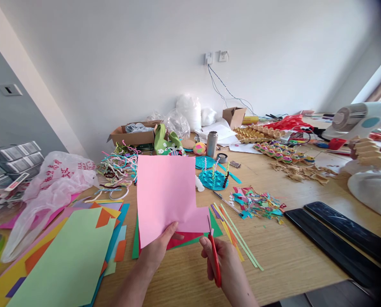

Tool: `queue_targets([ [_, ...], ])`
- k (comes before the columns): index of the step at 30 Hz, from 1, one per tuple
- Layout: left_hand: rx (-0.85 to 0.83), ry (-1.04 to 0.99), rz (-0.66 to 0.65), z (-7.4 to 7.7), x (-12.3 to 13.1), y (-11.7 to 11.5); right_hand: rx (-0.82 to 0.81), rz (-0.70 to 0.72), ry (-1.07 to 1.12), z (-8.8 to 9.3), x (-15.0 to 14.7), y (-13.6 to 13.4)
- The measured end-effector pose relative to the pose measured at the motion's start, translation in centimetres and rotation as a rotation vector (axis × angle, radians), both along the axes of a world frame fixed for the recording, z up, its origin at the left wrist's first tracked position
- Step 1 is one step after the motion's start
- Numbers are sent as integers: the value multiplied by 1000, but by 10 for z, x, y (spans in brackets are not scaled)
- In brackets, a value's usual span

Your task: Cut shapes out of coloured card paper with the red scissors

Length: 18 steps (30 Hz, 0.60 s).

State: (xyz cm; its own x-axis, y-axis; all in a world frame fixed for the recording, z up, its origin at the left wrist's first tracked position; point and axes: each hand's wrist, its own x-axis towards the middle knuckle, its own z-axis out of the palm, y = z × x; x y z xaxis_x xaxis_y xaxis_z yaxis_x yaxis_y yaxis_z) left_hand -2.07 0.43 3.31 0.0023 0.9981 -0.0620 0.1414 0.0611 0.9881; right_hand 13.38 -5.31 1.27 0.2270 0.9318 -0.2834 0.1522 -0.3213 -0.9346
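My left hand (160, 245) pinches the lower edge of a pink sheet of paper (166, 192), thumb in front and fingers mostly behind it. The sheet stands tilted up off the table, and a notch is missing from its upper right. In my right hand (224, 258) is a pair of scissors (215, 260) with red handles. Their blades point up at the sheet's narrow right end, near its lower right corner. Under the pink sheet lie a red sheet (190, 239) and a green sheet (215, 224), partly hidden.
Coloured paper (68, 256) is stacked at left beside a plastic bag (59, 175). Thin paper strips (241, 238) and paper scraps (257, 202) lie to the right, with two black phone-like slabs (334, 243) beyond. Behind stand a blue pipe-cleaner craft (212, 179) and a metal bottle (212, 145).
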Motion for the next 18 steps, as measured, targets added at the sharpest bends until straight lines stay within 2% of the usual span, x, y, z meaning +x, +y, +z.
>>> queue_targets([
  [5, -6, 9, 2, -2, -1, 1, -20, 12, -17, 3, -1, 0],
  [11, 9, 11, -6, 3, 1, -2, 6, 28, -59, 9, 1, 0],
  [18, 16, 40, -22, 5, 0, -3, 44, 35, -73, 5, 3, -2],
])
